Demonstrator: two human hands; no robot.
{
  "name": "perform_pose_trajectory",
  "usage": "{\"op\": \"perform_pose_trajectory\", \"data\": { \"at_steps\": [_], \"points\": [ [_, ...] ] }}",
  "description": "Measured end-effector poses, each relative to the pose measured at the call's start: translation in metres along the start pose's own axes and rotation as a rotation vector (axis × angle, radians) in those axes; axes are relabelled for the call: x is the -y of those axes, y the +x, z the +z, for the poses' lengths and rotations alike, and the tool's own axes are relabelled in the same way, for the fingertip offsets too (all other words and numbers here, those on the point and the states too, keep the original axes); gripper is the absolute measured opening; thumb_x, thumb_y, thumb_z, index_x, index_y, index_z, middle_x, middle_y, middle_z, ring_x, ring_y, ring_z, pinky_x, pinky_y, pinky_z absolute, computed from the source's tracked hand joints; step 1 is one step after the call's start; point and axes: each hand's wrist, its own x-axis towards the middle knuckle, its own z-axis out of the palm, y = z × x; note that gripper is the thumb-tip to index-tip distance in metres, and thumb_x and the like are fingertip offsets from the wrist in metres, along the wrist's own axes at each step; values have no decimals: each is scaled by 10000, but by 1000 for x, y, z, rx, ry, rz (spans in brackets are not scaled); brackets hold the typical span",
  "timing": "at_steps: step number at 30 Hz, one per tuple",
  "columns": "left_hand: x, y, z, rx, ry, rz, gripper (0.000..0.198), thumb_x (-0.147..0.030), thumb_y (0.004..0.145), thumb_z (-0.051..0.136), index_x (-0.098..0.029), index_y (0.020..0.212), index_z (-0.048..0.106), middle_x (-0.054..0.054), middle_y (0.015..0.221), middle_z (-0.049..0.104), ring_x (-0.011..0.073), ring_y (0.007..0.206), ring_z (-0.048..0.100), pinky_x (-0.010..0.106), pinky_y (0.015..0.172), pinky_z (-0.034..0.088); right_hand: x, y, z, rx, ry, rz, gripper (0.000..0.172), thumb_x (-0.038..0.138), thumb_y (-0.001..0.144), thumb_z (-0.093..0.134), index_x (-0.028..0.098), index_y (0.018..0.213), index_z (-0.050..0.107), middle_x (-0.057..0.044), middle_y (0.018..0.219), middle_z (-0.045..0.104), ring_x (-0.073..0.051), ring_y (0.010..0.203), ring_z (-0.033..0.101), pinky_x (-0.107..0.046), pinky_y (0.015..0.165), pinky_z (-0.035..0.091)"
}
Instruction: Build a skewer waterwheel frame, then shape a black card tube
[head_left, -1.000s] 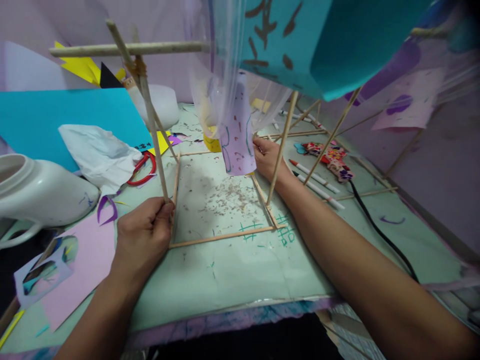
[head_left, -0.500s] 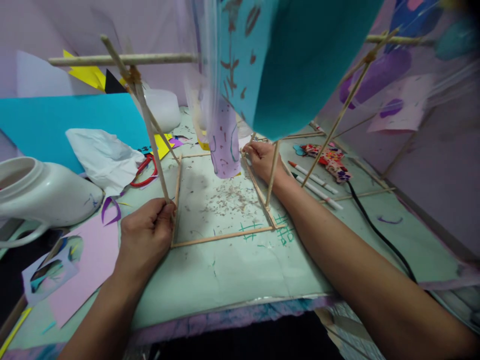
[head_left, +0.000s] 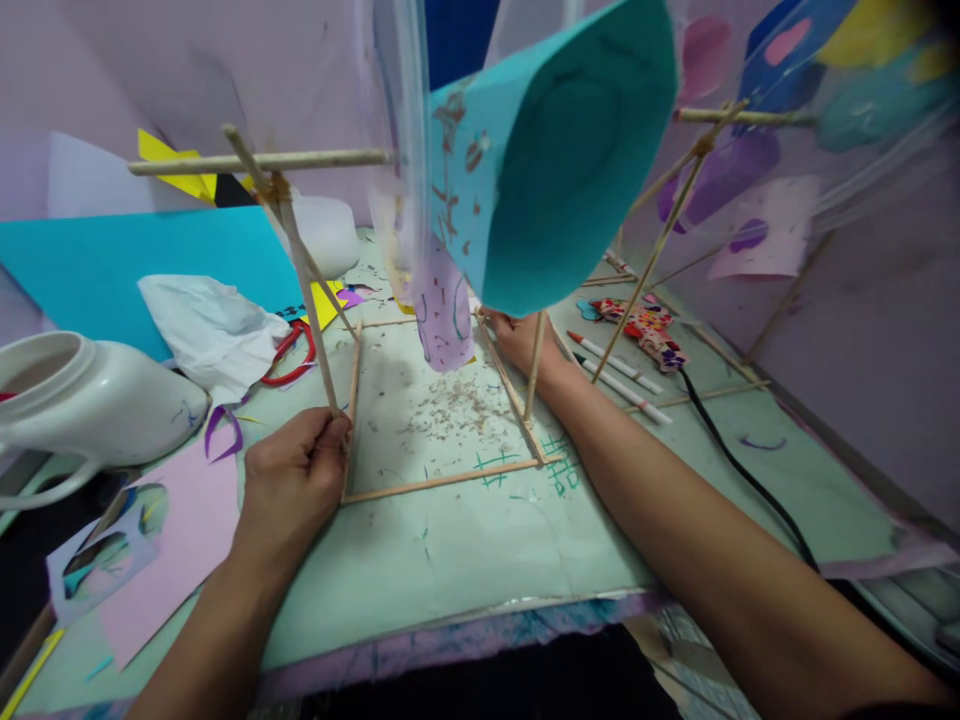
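Observation:
A frame of thin wooden sticks stands on the pale green table, with a square base and upright sticks. My left hand is closed on the near-left upright stick at its foot. My right hand reaches to the far-right side of the base and rests by the sticks there; its fingers are partly hidden. A teal paper shape and a lilac paper strip hang from the frame's top, with clear plastic film beside them.
A white plastic jug lies at the left by crumpled white paper, red scissors and blue card. Two marker pens, a patterned pouch and a black cable lie at the right. Pink paper sits near-left.
The hanging teal paper has swung up and turned, showing its curved inside. My right hand slid a little farther back along the base stick. My left hand kept its grip.

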Motion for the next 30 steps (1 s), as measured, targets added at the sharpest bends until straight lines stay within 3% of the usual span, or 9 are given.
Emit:
{"op": "perform_pose_trajectory", "data": {
  "at_steps": [5, 11, 14, 19, 24, 30],
  "points": [
    [2, 0, 1, -9, -21, 13, 186, -288, 778, 458, -200, 665, 577, -34, 546, 551, 104, 509, 503, 211, 521, 381, -2, 3, 1, -52, -123, -26, 285, 346, 856, 422, 190, 832, 659, -84, 806, 679, -256, 856, 607, -330, 751, 415],
    [5, 0, 2, -19, -24, 14, 198, -295, 785, 470, -197, 640, 561, -37, 521, 523, 97, 493, 477, 206, 513, 372, 5, 0, -6, -43, -33, -79, 302, 347, 865, 408, 178, 865, 658, -85, 879, 683, -258, 905, 600, -357, 806, 422],
    [5, 0, 3, -25, -17, 19, 207, -299, 786, 464, -195, 628, 551, -34, 520, 517, 97, 492, 470, 209, 512, 365, 12, -9, -19, -69, 44, -64, 273, 298, 860, 407, 179, 949, 635, -83, 966, 672, -245, 938, 588, -370, 840, 425],
    [3, -1, 2, -16, -25, 9, 197, -296, 778, 455, -194, 643, 556, -32, 531, 518, 102, 508, 476, 212, 526, 361, 31, -51, -57, -191, 326, 125, 268, 316, 863, 405, 175, 894, 631, -62, 859, 667, -189, 793, 615, -338, 756, 482],
    [-1, -1, 1, -3, -22, -10, 201, -286, 775, 456, -180, 635, 553, -28, 558, 526, 94, 536, 476, 201, 550, 355, 47, -96, -78, 49, 372, 125, 239, 367, 789, 554, 179, 903, 649, -55, 902, 671, -202, 868, 612, -350, 820, 459],
    [1, -1, 2, -21, -6, -11, 209, -296, 778, 466, -183, 619, 541, -40, 530, 499, 83, 512, 447, 191, 527, 335, 37, -97, -72, 249, 351, 80, 122, 258, 754, 561, 163, 786, 630, -28, 742, 648, -155, 698, 583, -287, 671, 449]
  ]
}}
